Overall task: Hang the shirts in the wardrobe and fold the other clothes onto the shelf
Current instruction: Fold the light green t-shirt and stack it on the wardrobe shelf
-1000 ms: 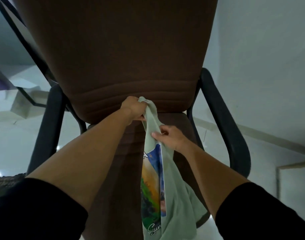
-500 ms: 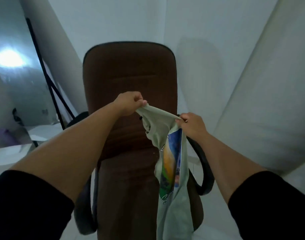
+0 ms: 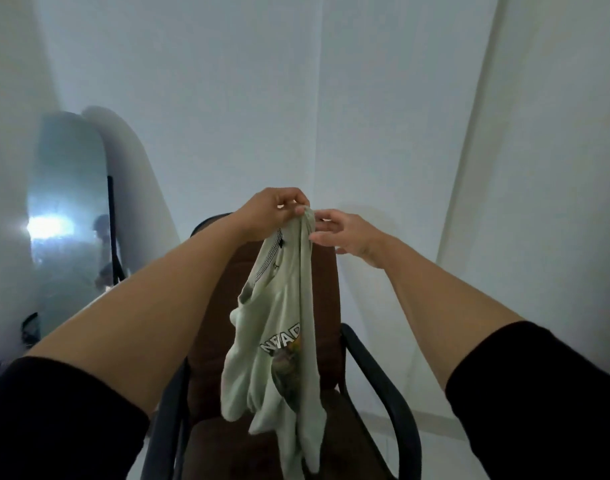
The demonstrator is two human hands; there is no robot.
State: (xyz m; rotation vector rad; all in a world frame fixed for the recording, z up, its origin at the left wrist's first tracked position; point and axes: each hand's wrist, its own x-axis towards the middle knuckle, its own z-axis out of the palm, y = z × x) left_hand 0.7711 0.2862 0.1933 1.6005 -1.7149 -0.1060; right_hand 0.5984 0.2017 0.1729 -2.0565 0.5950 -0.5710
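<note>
The left hand (image 3: 274, 211) pinches the top of a pale green shirt (image 3: 279, 344), which hangs bunched in front of a brown chair (image 3: 326, 306) — black armrests either side. The right hand (image 3: 348, 235), fingers loose, touches the cloth's edge. A mirror (image 3: 68, 209) leans against the left wall.

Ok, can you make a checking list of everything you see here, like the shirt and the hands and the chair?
Surface: brown chair seat, partly hidden behind the shirt.
Job's things: pale green shirt with a printed picture, hanging bunched in front of the chair; no wardrobe or shelf in view.
Clutter: nothing seen.
Hands: left hand pinches the shirt's top; right hand open, fingers at the fabric's edge.
Cables: nothing seen.
Surroundings: white walls; mirror on the left showing a bright light.
</note>
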